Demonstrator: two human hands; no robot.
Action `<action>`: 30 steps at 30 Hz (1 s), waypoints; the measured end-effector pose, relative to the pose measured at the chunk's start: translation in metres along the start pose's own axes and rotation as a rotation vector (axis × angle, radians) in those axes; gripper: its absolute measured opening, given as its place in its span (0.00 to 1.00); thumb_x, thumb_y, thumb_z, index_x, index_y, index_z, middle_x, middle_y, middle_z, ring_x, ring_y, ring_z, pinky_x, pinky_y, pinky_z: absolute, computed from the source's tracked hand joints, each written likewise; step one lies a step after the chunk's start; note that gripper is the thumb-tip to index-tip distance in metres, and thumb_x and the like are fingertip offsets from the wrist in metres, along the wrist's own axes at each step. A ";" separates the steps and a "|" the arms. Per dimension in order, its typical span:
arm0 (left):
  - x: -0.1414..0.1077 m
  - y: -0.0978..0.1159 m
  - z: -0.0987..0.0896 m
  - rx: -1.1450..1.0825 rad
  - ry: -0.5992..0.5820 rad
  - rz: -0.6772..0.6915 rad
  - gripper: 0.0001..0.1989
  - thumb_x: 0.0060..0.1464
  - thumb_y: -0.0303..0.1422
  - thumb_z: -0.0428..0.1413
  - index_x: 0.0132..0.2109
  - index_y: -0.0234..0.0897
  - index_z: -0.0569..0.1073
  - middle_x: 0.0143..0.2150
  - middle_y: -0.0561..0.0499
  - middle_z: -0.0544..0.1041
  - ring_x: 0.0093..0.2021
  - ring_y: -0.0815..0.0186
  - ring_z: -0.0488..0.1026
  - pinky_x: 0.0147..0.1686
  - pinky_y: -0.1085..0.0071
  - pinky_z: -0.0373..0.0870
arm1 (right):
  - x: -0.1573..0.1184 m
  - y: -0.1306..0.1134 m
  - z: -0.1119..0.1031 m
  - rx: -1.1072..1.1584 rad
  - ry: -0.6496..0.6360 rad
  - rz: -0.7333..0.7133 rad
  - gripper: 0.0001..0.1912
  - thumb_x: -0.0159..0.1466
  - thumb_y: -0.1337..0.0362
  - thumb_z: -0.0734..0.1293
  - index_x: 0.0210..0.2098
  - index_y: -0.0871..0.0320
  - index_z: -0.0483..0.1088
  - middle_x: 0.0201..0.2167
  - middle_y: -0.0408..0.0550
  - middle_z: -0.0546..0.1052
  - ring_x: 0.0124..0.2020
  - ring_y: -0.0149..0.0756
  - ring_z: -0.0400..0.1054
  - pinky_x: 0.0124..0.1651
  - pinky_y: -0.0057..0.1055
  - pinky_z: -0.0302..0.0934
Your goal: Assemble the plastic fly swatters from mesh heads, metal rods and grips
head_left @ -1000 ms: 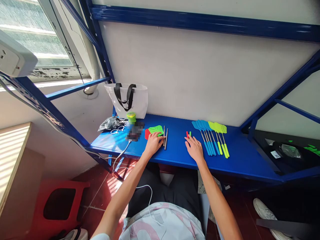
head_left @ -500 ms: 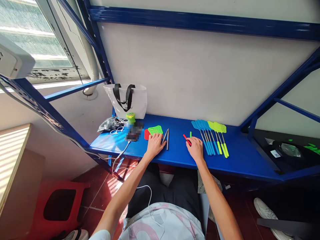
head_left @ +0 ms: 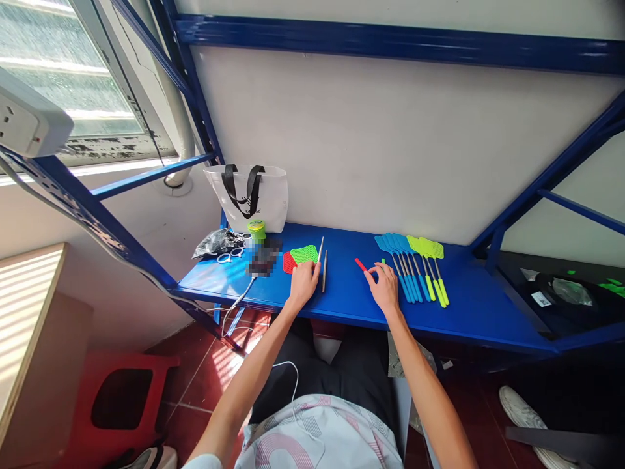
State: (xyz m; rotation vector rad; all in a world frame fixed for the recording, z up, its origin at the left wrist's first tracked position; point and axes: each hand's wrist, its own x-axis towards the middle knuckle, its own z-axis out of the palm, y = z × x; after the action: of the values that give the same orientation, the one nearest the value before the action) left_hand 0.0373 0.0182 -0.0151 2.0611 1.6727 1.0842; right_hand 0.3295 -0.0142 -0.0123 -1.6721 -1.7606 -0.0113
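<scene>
My left hand [head_left: 305,281] is closed on a thin metal rod [head_left: 320,249], which points up and away. A second metal rod [head_left: 325,271] lies on the blue desk just right of it. Beyond my left hand are a green mesh swatter head [head_left: 305,254] and a red one [head_left: 289,262]. My right hand [head_left: 384,285] pinches a red handle [head_left: 361,264] between thumb and finger; a small green tip [head_left: 383,261] shows at its fingertips. To its right lie several blue swatters [head_left: 398,243] and several yellow-green swatters [head_left: 430,247] in a fanned row.
At the desk's [head_left: 459,319] back left stands a white bag [head_left: 273,198], with a green tub [head_left: 256,230], white-handled scissors [head_left: 224,258], a plastic bag [head_left: 211,243] and a blurred dark object [head_left: 263,259] before it. Blue frame bars flank the desk.
My left hand has picked up one metal rod and tilted it upward. The red handle in my right hand has shifted slightly left, and the green piece is now mostly covered by that hand.
</scene>
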 end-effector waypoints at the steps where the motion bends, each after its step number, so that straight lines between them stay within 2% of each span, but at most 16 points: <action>1: 0.002 -0.002 -0.001 -0.110 0.010 -0.052 0.22 0.81 0.48 0.46 0.38 0.43 0.70 0.33 0.48 0.77 0.35 0.55 0.75 0.39 0.62 0.67 | 0.001 -0.002 -0.002 0.042 0.000 -0.011 0.36 0.80 0.35 0.51 0.44 0.52 0.79 0.60 0.63 0.81 0.64 0.60 0.73 0.64 0.55 0.68; 3: 0.004 -0.005 -0.004 -0.317 0.043 -0.125 0.24 0.80 0.53 0.47 0.38 0.43 0.68 0.31 0.52 0.74 0.31 0.60 0.72 0.34 0.67 0.63 | 0.001 -0.009 -0.004 0.139 -0.018 -0.010 0.36 0.79 0.32 0.52 0.45 0.51 0.79 0.54 0.61 0.84 0.57 0.57 0.78 0.60 0.53 0.72; 6: 0.006 -0.002 -0.007 -0.542 0.095 -0.156 0.26 0.77 0.60 0.48 0.40 0.44 0.67 0.31 0.54 0.71 0.30 0.64 0.70 0.31 0.69 0.64 | -0.002 -0.024 -0.001 0.332 -0.095 0.042 0.34 0.77 0.30 0.57 0.47 0.50 0.79 0.42 0.55 0.86 0.45 0.53 0.82 0.50 0.47 0.76; 10: 0.005 0.009 -0.010 -0.739 0.069 -0.161 0.28 0.73 0.66 0.47 0.47 0.44 0.65 0.34 0.54 0.74 0.27 0.66 0.68 0.28 0.69 0.65 | -0.009 -0.044 0.009 0.527 -0.220 0.043 0.31 0.75 0.30 0.62 0.48 0.50 0.78 0.31 0.47 0.84 0.34 0.47 0.82 0.40 0.39 0.75; 13: 0.003 0.014 -0.012 -0.862 0.042 -0.140 0.29 0.72 0.66 0.49 0.50 0.44 0.64 0.37 0.51 0.78 0.26 0.67 0.68 0.26 0.69 0.67 | -0.012 -0.049 0.013 0.585 -0.268 0.021 0.29 0.74 0.31 0.65 0.46 0.50 0.78 0.29 0.45 0.83 0.32 0.45 0.81 0.40 0.38 0.74; 19: 0.001 0.016 -0.014 -1.059 0.031 -0.149 0.30 0.67 0.66 0.58 0.48 0.43 0.66 0.34 0.53 0.78 0.26 0.69 0.70 0.24 0.73 0.66 | -0.011 -0.048 0.012 0.647 -0.257 0.028 0.27 0.72 0.33 0.68 0.44 0.50 0.78 0.28 0.45 0.82 0.32 0.45 0.80 0.38 0.37 0.72; 26: 0.001 0.018 -0.016 -1.093 0.028 -0.124 0.29 0.67 0.64 0.61 0.47 0.42 0.69 0.33 0.53 0.79 0.25 0.69 0.71 0.24 0.73 0.66 | -0.012 -0.046 0.016 0.647 -0.262 -0.003 0.25 0.72 0.34 0.70 0.45 0.50 0.80 0.30 0.45 0.83 0.31 0.44 0.80 0.36 0.36 0.72; 30: 0.002 0.018 -0.017 -1.102 0.027 -0.124 0.30 0.66 0.64 0.62 0.45 0.42 0.69 0.33 0.53 0.80 0.24 0.69 0.71 0.23 0.73 0.66 | -0.013 -0.043 0.018 0.603 -0.207 -0.043 0.25 0.72 0.35 0.71 0.46 0.50 0.81 0.32 0.45 0.84 0.32 0.43 0.79 0.36 0.36 0.71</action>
State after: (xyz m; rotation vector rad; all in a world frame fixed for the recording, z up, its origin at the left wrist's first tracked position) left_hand 0.0381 0.0109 0.0086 1.1954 0.8191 1.5010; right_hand 0.2817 -0.0243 -0.0129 -1.2227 -1.7175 0.6309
